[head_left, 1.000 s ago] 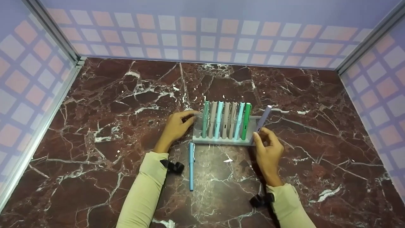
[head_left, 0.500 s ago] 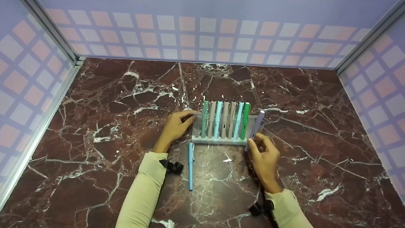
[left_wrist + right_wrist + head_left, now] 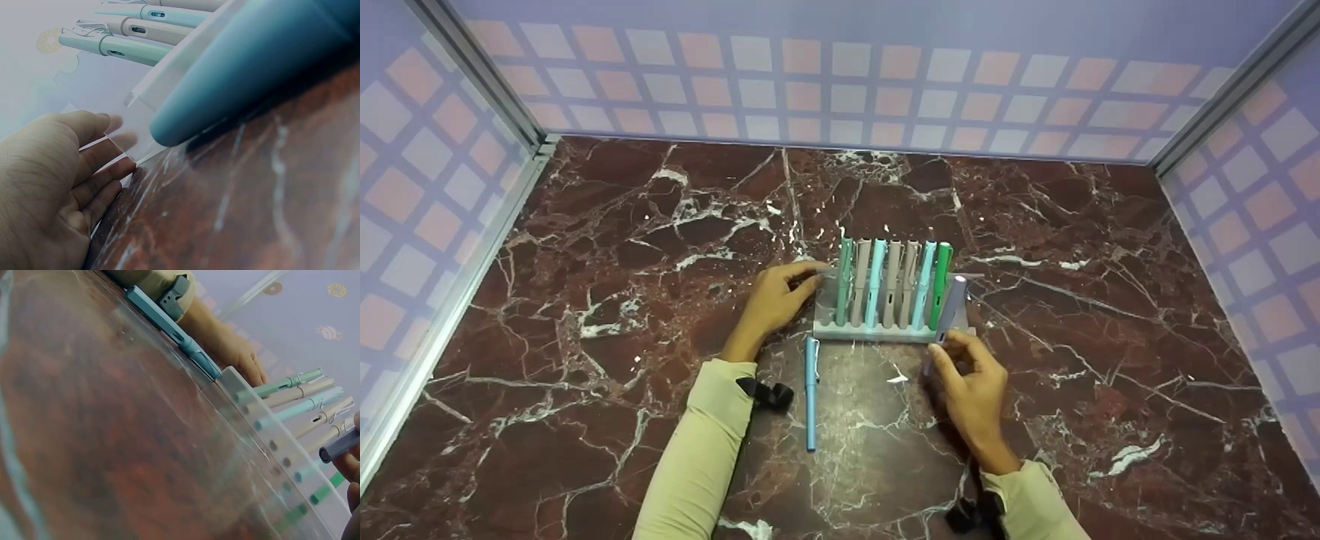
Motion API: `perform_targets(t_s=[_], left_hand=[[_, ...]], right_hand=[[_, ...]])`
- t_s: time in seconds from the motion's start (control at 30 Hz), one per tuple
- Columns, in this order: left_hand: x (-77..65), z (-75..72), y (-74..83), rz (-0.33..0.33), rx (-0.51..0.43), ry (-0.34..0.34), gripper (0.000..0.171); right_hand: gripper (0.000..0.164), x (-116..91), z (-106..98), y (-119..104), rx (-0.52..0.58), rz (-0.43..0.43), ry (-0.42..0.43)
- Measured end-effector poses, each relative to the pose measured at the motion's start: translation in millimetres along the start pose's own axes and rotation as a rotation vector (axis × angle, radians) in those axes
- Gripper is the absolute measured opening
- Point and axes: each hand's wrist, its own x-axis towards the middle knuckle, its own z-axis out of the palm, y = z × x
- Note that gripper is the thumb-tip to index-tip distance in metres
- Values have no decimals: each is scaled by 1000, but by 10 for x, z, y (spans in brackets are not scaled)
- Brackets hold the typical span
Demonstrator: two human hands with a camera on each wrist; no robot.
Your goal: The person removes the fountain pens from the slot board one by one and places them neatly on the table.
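Note:
A clear pen stand [image 3: 826, 330] holds a row of upright pens: a grey-green pen [image 3: 844, 285], several beige and light blue ones, and a bright green pen [image 3: 941, 277] at the right end. My left hand [image 3: 781, 298] grips the stand's left edge between thumb and fingers; the clear panel [image 3: 90, 84] shows this close up. In my right hand [image 3: 976, 386], a purple pen [image 3: 954, 300] is pinched, tilted, just in front of the stand's right end. Its lower end [image 3: 332, 451] sticks out past the fingers in the right wrist view.
A blue pen [image 3: 811, 401] lies on the dark red marbled table [image 3: 660, 450], near the stand's front left corner. Patterned walls [image 3: 855, 75] enclose the table at the back and both sides.
My right hand has moved left and toward me with the purple pen, from beside the stand's right end to in front of it. The left hand has stayed at the stand's left edge.

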Motion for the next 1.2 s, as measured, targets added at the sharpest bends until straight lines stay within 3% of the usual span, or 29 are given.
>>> perform_targets(t_s=[0.17, 0.4, 0.67, 0.93, 1.2], left_hand=[[0, -1, 7, -11, -7, -4, 23], [-3, -4, 21, -23, -17, -4, 22], [-6, -7, 17, -23, -26, -3, 22], [-11, -5, 2, -8, -9, -4, 23], [-3, 4, 19, -6, -19, 5, 22]], right_hand=[[19, -19, 15, -43, 4, 21, -5], [16, -46, 33, -318, 17, 33, -54], [19, -136, 73, -111, 36, 63, -78], [20, -195, 108, -103, 43, 28, -96], [17, -239, 156, -420, 65, 16, -120]])
